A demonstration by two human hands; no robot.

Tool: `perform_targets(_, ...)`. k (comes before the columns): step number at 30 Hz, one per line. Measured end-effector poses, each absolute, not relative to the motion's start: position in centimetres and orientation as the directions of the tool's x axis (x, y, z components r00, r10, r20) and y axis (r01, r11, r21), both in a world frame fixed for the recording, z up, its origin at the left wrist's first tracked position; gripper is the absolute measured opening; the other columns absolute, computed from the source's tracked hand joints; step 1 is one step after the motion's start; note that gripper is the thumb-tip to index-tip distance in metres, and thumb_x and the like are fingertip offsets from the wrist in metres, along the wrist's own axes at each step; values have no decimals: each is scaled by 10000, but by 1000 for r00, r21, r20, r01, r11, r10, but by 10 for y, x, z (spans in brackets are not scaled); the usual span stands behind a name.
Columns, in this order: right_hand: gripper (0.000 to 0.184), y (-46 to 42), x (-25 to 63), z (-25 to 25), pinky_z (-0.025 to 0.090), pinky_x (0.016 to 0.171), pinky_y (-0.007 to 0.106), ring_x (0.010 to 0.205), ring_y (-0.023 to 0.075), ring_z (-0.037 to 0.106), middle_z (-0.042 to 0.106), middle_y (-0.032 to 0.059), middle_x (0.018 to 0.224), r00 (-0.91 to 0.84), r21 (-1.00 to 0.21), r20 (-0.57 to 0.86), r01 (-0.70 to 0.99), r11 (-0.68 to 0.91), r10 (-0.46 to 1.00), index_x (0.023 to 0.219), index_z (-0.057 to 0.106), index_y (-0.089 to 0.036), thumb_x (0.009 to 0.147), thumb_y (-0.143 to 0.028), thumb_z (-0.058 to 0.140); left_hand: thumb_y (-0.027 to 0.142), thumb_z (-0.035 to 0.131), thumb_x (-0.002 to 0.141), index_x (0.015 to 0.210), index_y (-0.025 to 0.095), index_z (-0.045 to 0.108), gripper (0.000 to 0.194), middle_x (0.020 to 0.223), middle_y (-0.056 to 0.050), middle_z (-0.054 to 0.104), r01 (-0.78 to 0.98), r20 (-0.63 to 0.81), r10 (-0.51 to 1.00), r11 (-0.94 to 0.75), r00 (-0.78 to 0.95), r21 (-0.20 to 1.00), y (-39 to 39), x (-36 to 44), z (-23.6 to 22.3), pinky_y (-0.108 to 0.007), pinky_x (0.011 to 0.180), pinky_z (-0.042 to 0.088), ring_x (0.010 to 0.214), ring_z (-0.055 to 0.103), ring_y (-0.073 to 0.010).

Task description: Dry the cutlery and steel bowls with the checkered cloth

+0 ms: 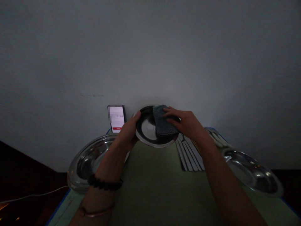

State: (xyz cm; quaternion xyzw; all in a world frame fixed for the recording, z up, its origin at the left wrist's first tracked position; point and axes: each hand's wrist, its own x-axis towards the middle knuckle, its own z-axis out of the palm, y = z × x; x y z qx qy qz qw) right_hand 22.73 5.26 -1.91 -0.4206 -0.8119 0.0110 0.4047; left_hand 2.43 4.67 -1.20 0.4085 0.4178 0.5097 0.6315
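A shiny metal bowl (pixel 147 130) is held up above the table, its inside tilted toward me. My left hand (pixel 129 130) grips the bowl's left rim, thumb on top and the other fingers hidden beneath. A grey-blue cloth (pixel 162 122) with a checked edge lies over the bowl's right side. My right hand (pixel 184 122) presses this cloth against the bowl's rim and inner wall, fingers bent over it. Whether the right thumb also grips the bowl from below is hard to see.
To the left stand metal bowls or plates (pixel 80 163), apparently stacked. A lit phone (pixel 117 118) leans against the wall (pixel 150 56). Several pieces of cutlery (pixel 189 157) lie on the green table (pixel 155 185), right of centre. Another metal dish (pixel 251 172) sits at the right edge.
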Motion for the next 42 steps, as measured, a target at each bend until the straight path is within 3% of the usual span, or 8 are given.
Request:
perform_targets(4, 497, 54, 226, -20, 463, 991, 422, 1154, 229, 568, 572, 115, 1286, -142, -438, 679, 709, 553, 720, 1213, 547, -171, 727, -177, 648, 425, 533, 864, 1244, 227, 530, 428, 1182, -79, 644, -289, -48, 997, 61, 53, 955, 47, 24, -13, -266, 760, 520, 984, 632, -192)
perform_targets(9, 350, 52, 226, -16, 507, 870, 474, 935, 276, 665, 701, 138, 1037, -9, -483, 574, 803, 348, 819, 1083, 662, -134, 760, -265, 624, 498, 559, 821, 1229, 242, 528, 482, 1234, -84, 612, -189, 93, 995, -84, 35, 978, 43, 25, -14, -343, 783, 534, 1021, 618, -233)
perform_targets(13, 279, 50, 226, -14, 494, 899, 479, 979, 268, 668, 722, 77, 1021, -17, -442, 629, 814, 376, 777, 1056, 689, -214, 827, -242, 533, 498, 514, 845, 1183, 222, 558, 438, 1103, -95, 674, -168, 73, 995, -61, 68, 984, 45, 20, -14, -340, 729, 545, 950, 650, -234)
perform_targets(19, 291, 49, 222, -17, 412, 1034, 448, 1215, 227, 527, 538, 83, 1337, -231, -377, 640, 737, 561, 733, 1072, 659, -216, 838, -206, 486, 511, 535, 825, 1190, 235, 552, 458, 1083, -101, 679, -153, 37, 998, -27, 57, 988, 46, 18, -15, -375, 758, 537, 948, 650, -250)
perform_targets(24, 409, 54, 196, -30, 468, 932, 469, 1113, 280, 560, 545, 213, 1202, 152, -598, 678, 683, 420, 719, 1118, 510, -108, 813, -378, 542, 535, 472, 855, 1223, 231, 506, 478, 1215, -100, 608, -2, 178, 984, -178, -12, 984, 36, 32, -9, -440, 961, 429, 1116, 562, -270)
perform_targets(29, 565, 62, 186, -44, 441, 938, 476, 1158, 301, 521, 525, 202, 1253, 218, -621, 680, 680, 391, 700, 1259, 383, -151, 784, -391, 574, 495, 387, 910, 1271, 263, 428, 431, 1206, -61, 610, 55, 284, 958, -285, 25, 957, 25, 44, 1, -373, 987, 419, 1143, 545, -239)
perform_targets(36, 518, 70, 211, -41, 497, 660, 380, 812, 274, 648, 687, 128, 910, 350, -763, 514, 603, 232, 783, 1053, 561, -190, 678, -541, 624, 474, 352, 929, 1279, 265, 389, 410, 1233, -43, 582, 52, 410, 912, -411, 32, 910, 18, 61, -6, -326, 983, 409, 1167, 522, -215)
perform_targets(42, 433, 71, 221, -34, 474, 626, 344, 742, 233, 637, 702, 117, 836, 297, -814, 451, 525, 251, 842, 866, 647, -138, 653, -516, 661, 445, 338, 940, 1276, 247, 388, 393, 1287, -60, 517, 139, 550, 835, -549, 32, 824, 13, 69, -12, -324, 1009, 369, 1191, 480, -205)
